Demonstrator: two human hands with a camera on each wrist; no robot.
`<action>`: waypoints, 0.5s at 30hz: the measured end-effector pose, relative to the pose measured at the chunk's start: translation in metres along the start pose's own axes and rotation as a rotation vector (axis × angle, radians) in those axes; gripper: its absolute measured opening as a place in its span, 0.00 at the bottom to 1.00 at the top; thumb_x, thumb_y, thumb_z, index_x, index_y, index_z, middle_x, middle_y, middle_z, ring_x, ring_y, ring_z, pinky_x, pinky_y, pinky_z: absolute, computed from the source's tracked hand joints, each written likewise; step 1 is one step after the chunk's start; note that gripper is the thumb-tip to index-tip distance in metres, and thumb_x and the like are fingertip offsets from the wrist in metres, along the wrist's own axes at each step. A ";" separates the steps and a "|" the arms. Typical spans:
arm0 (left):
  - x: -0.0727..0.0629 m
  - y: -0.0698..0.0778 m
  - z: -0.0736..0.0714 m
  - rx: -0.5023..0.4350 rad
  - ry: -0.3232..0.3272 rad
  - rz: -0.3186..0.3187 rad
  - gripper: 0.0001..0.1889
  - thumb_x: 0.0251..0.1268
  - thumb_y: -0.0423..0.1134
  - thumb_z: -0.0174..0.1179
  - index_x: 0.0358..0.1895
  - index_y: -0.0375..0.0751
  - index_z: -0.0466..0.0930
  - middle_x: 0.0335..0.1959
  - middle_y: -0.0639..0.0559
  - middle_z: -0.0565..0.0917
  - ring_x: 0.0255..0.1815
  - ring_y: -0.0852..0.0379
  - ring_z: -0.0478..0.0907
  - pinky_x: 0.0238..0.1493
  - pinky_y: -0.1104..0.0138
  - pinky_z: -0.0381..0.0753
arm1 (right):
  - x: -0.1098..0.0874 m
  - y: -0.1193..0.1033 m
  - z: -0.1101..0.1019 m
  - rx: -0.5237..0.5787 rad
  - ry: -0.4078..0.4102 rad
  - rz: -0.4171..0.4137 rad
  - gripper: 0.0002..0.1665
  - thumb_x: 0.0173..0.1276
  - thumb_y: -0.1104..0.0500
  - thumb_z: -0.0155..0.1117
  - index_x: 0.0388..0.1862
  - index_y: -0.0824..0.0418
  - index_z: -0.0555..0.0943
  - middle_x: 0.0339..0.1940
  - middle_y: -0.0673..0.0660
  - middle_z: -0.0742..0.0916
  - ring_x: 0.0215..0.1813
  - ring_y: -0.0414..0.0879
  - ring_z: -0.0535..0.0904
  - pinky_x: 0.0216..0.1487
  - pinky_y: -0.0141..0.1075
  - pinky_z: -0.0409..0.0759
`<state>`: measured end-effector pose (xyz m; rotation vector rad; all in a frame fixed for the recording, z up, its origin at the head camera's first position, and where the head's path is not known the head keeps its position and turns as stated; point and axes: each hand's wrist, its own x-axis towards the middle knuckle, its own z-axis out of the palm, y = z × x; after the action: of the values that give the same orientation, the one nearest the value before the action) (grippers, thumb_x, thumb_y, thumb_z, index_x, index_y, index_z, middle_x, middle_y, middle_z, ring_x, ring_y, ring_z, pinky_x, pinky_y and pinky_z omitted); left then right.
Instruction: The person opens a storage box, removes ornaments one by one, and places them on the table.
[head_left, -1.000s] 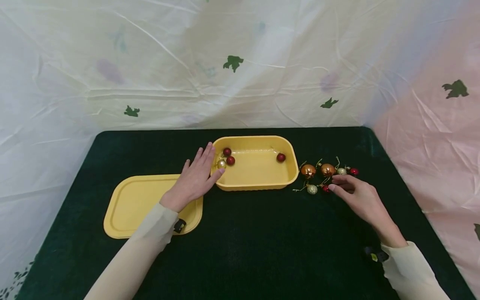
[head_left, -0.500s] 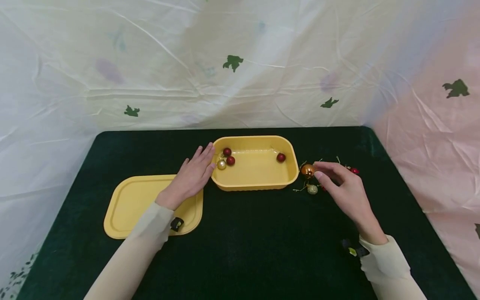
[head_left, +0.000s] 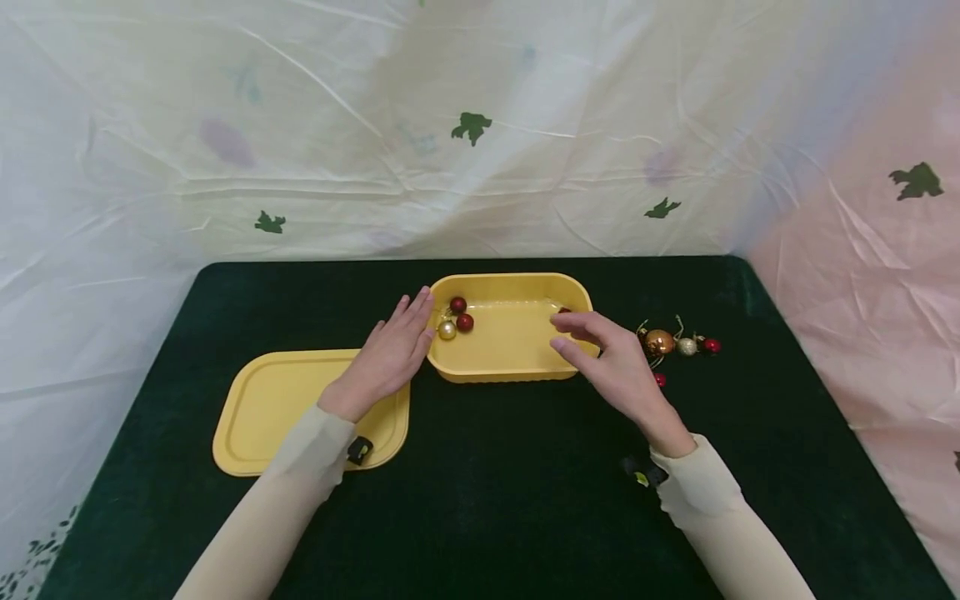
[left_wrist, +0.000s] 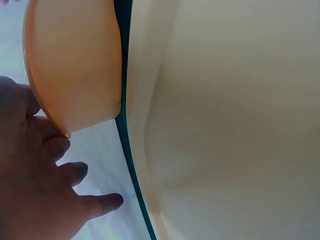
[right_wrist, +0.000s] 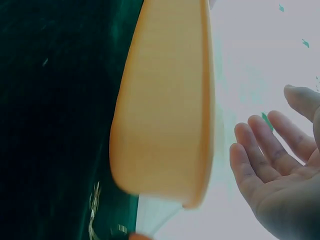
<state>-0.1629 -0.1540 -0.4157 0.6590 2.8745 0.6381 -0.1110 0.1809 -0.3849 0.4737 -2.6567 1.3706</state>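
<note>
My left hand (head_left: 386,354) rests with straight fingers against the left end of a yellow plastic box (head_left: 510,375); the left wrist view shows its fingertips right at the box rim. My right hand (head_left: 618,367) hangs over the box's right end, thumb and fingers apart, and the right wrist view shows nothing between them. At the left inside the box lie two dark red baubles (head_left: 465,322) and a gold bauble (head_left: 447,330). Another dark red bauble (head_left: 565,310) at the right is mostly hidden by my right fingers.
Right of the box lie an orange bauble (head_left: 660,342), a glittery pale bauble (head_left: 686,347) and small red baubles (head_left: 711,345) with gold strings. A yellow lid (head_left: 277,408) lies flat under my left forearm. Dark green cloth (head_left: 480,500) covers the table; a pale curtain hangs behind.
My right hand has moved left from the loose baubles to over the box's right end, now covering the leftmost baubles outside it. My left hand has stayed at the box's left end.
</note>
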 end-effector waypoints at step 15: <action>0.000 -0.001 0.001 0.006 0.022 0.007 0.31 0.88 0.48 0.36 0.85 0.41 0.45 0.87 0.49 0.42 0.85 0.41 0.43 0.76 0.33 0.54 | 0.045 -0.020 0.045 -0.049 -0.117 -0.040 0.25 0.73 0.50 0.71 0.65 0.59 0.82 0.60 0.56 0.86 0.61 0.54 0.82 0.65 0.51 0.80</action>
<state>-0.1627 -0.1542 -0.4169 0.6668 2.8969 0.6426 -0.1450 0.1234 -0.3845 0.6156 -2.7491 1.3021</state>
